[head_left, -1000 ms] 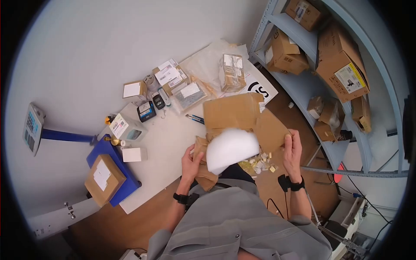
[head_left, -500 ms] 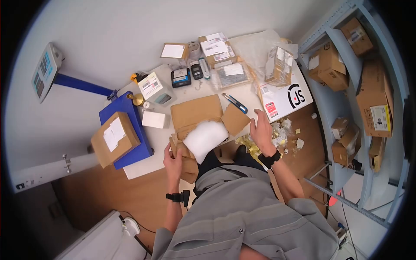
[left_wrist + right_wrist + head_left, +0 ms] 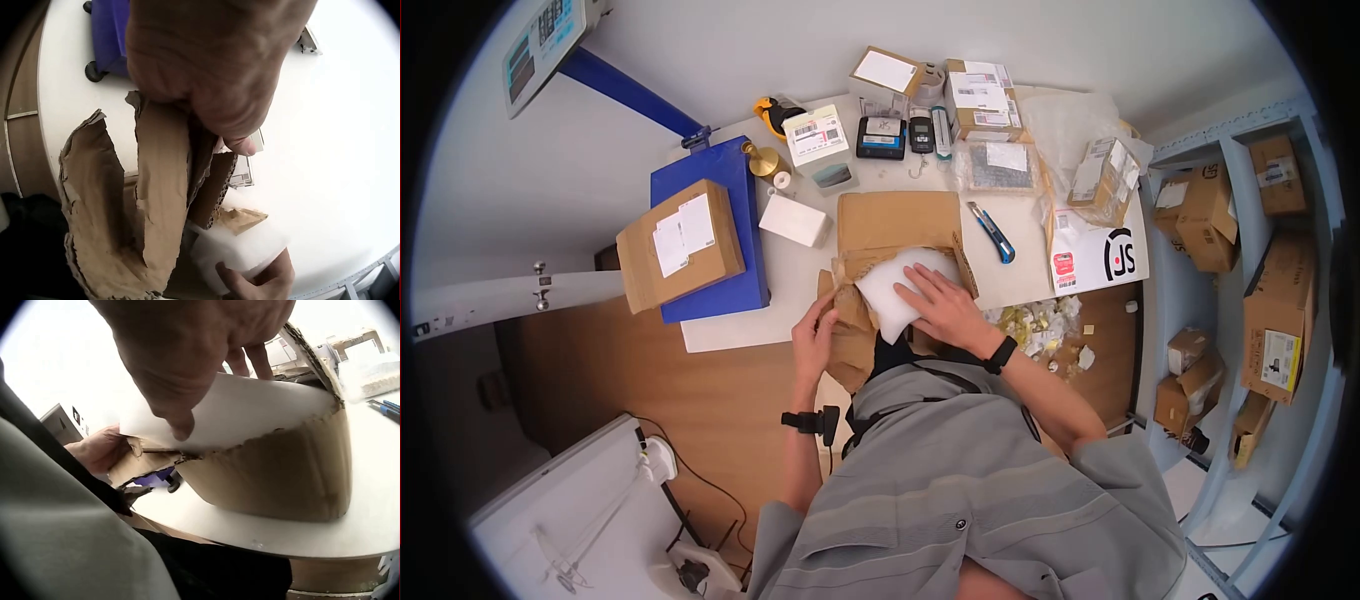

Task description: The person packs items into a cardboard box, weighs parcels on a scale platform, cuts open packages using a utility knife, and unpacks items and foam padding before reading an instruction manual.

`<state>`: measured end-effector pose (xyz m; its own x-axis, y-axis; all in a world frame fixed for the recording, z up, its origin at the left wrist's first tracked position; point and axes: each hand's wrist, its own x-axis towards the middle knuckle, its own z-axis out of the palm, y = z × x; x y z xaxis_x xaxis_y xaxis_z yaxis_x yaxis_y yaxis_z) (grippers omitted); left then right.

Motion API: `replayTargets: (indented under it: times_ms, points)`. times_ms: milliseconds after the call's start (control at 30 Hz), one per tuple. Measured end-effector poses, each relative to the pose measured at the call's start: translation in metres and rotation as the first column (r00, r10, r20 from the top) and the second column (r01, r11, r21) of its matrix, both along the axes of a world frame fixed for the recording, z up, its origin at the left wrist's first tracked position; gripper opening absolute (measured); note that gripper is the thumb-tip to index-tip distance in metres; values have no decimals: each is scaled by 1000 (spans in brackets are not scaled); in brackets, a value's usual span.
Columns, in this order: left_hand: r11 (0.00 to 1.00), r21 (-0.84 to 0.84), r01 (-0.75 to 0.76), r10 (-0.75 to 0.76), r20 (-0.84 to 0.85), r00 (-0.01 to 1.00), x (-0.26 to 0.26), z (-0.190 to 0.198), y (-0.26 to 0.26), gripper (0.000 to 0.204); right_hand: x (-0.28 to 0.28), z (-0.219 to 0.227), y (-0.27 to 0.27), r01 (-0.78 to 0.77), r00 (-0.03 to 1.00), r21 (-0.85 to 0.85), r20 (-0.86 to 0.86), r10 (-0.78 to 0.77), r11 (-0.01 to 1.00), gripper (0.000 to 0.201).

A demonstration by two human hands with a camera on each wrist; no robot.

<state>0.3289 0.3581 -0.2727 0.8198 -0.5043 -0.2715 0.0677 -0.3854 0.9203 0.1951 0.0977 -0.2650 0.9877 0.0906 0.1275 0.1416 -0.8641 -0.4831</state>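
An opened cardboard box with torn edges stands at the table's front edge, in front of the person. White foam packing fills its opening and bulges over the near side. My left hand grips the torn cardboard flap at the box's left side; in the left wrist view this flap hangs bent and ragged. My right hand rests on the foam with fingers spread, the thumb touching its near side in the right wrist view. Whatever lies beneath the foam is hidden.
A blue utility knife lies right of the box, and a small white box left of it. A parcel sits on the blue scale. Packing scraps litter the floor at right, near shelves of cartons.
My right hand let go of the box's right flap and moved left onto the foam. The left hand stays on the torn flap. The head view has swung to the right.
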Motion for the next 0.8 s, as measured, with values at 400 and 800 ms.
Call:
replayTargets:
  times_ms: [400, 800]
  points:
    - [990, 119, -79, 58, 170, 984, 18, 14, -29, 27, 20, -16, -9, 190, 971, -38, 155, -182, 981, 75]
    - [998, -36, -46, 50, 123, 991, 61, 67, -36, 24, 44, 57, -46, 324, 944, 177, -116, -307, 929, 59]
